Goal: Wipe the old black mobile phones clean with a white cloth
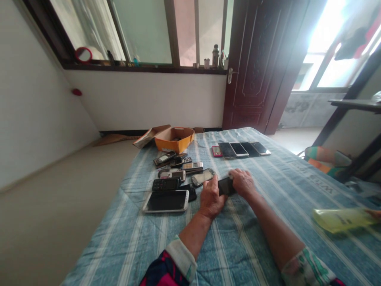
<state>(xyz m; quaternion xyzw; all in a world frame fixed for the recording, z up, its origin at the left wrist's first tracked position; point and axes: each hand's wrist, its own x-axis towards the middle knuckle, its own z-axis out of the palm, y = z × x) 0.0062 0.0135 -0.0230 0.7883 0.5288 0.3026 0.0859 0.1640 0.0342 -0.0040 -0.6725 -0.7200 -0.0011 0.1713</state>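
Between my two hands is a dark mobile phone [226, 186], held just above or on the striped cloth. My left hand [212, 198] grips its left end, and my right hand [243, 182] has its fingers closed on the right end. Close beyond my left fingers lies a phone with a pale, worn screen [203, 177]. A loose pile to the left includes a large white phone with a black screen [166, 201], a black keypad phone [166, 184] and several other old phones. Farther right, a small red phone [216, 151] begins a row with several flat phones [239, 149].
An open orange box [174, 139] stands at the far edge of the bed-like surface covered by blue striped cloth [226, 254]. A yellow translucent fan-like sheet [342, 219] lies at right, with part of a hand at its edge. A brown door [253, 59] stands behind.
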